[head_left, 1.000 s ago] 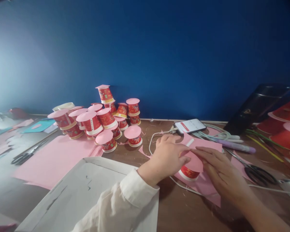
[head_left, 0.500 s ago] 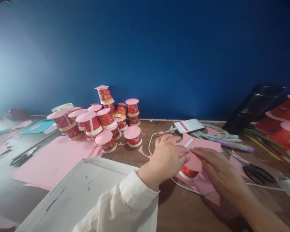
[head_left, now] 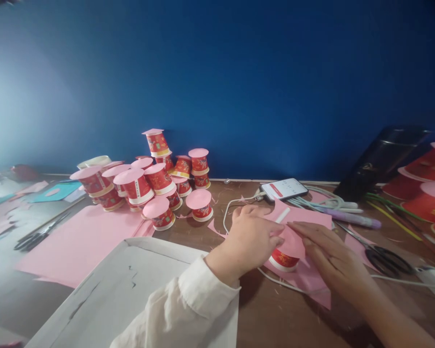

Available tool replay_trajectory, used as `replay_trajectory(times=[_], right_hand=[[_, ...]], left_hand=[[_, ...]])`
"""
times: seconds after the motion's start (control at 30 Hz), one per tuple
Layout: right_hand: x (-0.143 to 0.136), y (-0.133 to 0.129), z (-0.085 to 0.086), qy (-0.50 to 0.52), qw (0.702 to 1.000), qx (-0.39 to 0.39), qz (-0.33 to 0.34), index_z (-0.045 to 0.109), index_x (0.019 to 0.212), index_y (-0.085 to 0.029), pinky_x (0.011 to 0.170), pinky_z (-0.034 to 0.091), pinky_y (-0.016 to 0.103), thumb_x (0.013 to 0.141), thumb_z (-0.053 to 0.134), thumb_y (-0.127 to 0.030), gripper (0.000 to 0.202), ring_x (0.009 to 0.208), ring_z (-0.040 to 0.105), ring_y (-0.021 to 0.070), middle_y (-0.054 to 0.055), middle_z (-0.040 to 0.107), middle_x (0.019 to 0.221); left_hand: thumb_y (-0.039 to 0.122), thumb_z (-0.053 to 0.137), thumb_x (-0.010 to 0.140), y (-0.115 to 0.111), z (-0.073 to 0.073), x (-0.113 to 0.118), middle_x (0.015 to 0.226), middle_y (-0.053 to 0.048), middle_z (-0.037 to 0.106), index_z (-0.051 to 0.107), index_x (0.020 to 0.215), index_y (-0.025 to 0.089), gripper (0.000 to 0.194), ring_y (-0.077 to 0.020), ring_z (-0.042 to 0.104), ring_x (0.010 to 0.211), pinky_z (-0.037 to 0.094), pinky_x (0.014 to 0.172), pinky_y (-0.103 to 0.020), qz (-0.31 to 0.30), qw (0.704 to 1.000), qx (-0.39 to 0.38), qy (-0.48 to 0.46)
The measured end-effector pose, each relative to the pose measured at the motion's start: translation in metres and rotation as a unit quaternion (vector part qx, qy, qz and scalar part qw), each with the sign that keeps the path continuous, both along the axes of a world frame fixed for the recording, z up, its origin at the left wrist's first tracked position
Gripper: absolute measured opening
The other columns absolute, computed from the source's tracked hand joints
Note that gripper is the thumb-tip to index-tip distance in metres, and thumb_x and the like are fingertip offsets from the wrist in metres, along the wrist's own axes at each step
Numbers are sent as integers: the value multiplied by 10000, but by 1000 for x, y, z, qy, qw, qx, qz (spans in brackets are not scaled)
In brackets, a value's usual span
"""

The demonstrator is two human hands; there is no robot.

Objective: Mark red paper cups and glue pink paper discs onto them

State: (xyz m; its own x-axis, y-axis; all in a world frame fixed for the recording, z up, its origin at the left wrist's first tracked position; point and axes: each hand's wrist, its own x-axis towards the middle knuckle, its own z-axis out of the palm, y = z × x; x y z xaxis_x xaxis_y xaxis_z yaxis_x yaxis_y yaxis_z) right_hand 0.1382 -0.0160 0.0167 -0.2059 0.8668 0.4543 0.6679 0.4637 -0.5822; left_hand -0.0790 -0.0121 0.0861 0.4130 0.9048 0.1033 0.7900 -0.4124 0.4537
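Observation:
An upturned red paper cup [head_left: 283, 260] stands on the table between my hands, with a pink paper disc [head_left: 293, 243] over its top. My left hand [head_left: 252, 239], in a white sleeve, curls over the left side of the disc and cup; its thumb and index finger point right. Some of its fingertips are hidden behind the disc. Along the disc's right edge lies my right hand [head_left: 329, 251], fingers stretched out and close together. Beneath and behind the cup are pieces of pink paper [head_left: 319, 220], with a slim white stick [head_left: 282, 215] on one.
Several disc-topped red cups [head_left: 133, 186] are stacked at left, behind pink sheets [head_left: 83, 237] and a white tray [head_left: 181, 258]. A phone [head_left: 283, 189] with cables lies behind my hands. At right are scissors [head_left: 387, 260], a purple marker [head_left: 355, 220], a black flask [head_left: 380, 162] and more cups [head_left: 426, 200].
The disc and my right hand have shifted very slightly to the right. My left hand stays almost still over the cup.

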Motion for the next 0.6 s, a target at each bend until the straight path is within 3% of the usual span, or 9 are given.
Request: replay_trajectory(times=[0.33,0.6], right_hand=[[4,0,2,18,999,-46,4,692,1213,-319,1024,514,479,930,479,-526,410,1171,632,261,56,687,1241],[10,1,-3,-13,998,-68,7,644,1277,-322,1049,503,481,833,631,-594,520,1255,589,289,63,640,1334]], left_hand=[[542,680,835,5,-3,-2,1449,11,564,743,1119,356,344,-312,443,1356,323,1149,-505,-13,1000,-1,-4],[544,641,859,6,-4,-3,1377,2,617,744,1115,374,324,-304,478,1328,351,1132,-508,-11,1000,2,-9]])
